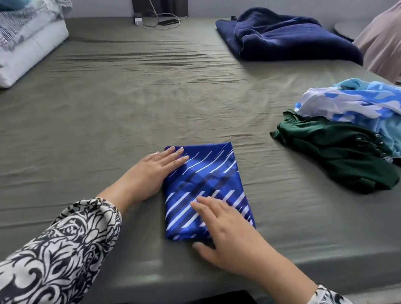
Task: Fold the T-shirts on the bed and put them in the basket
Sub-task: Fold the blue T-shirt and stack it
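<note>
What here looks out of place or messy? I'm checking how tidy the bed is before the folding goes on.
The folded blue striped T-shirt lies neat under the left hand and right hand. Odd spots: a crumpled pile of unfolded shirts at the bed's right edge, and a charger cable lying on the sheet by the wall.

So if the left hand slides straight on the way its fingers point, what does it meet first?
The left hand points up and right across the folded blue striped T-shirt. Past it, probably bare bed sheet, perhaps the dark green shirt; depth is unclear.
</note>
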